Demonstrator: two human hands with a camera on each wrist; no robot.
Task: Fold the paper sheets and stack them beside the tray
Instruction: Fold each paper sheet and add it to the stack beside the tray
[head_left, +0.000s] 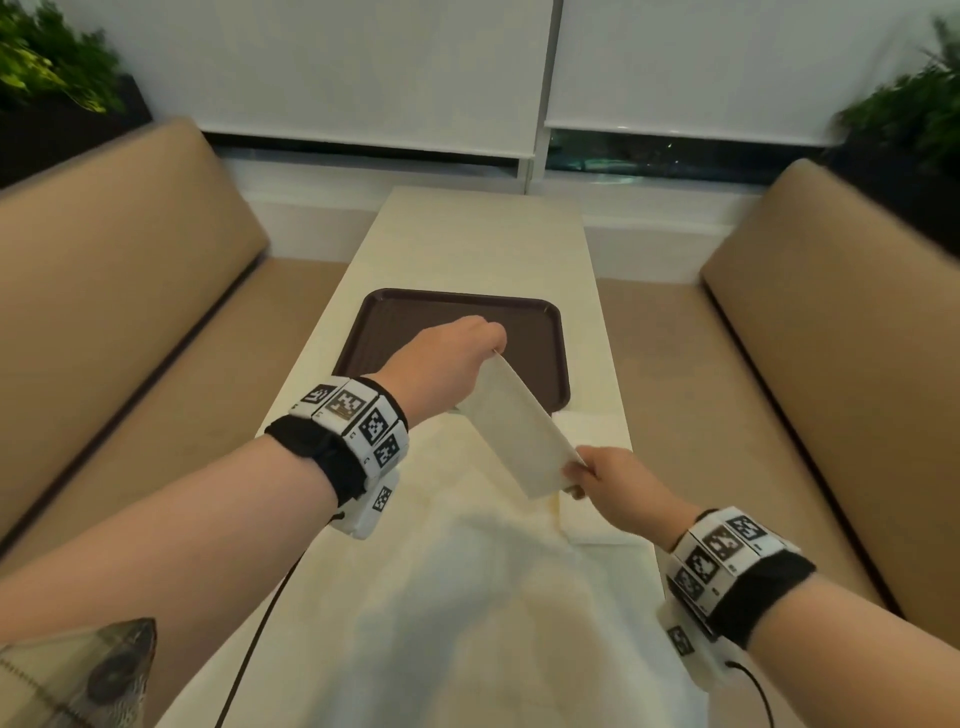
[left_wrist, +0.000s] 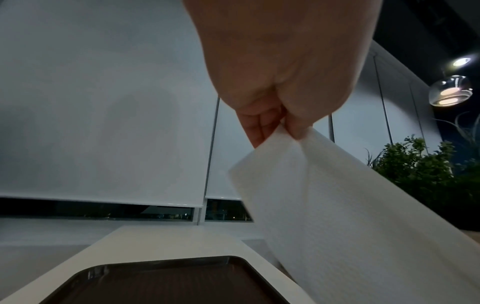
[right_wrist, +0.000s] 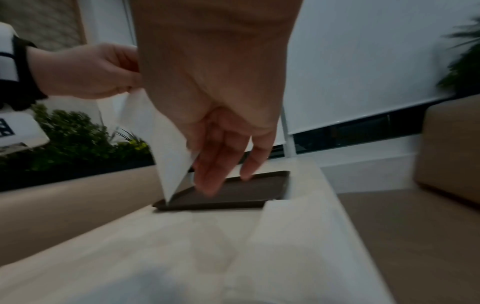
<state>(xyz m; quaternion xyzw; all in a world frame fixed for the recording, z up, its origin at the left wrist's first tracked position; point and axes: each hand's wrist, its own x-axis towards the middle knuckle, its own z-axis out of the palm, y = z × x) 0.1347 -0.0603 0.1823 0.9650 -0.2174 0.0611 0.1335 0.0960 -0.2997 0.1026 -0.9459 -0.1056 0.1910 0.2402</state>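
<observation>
So both hands are holding one paper sheet (head_left: 511, 428) up in the air, stretched between them over the near edge of the tray (head_left: 384, 332). The left hand (head_left: 441, 364) is pinching the far top corner between thumb and curled fingers, and the right hand (head_left: 618, 480) is pinching the near bottom corner with its thumb, while its other fingers (right_wrist: 215, 164) are hanging loose and fairly straight below the paper. My guess is the opposite-corner grip is keeping the sheet taut and flat so it's ready to be lined up, folded or laid down; it already looks narrow, so it's maybe been folded once, can't say for sure.

Right under the right hand's fingertips there's a pile of folded sheets (head_left: 592, 431) lying on the table (head_left: 467, 239), touching the tray's near right corner. That's probably where this one is heading. Closer in than both hands, more white paper (head_left: 467, 545) is spreading across the table toward the person.

Nothing is really blocking the way down. The tray itself is bare under the left hand's fingers. Benches (head_left: 130, 270) are running along either side, well apart from the hands, with plants (head_left: 47, 62) behind them.
</observation>
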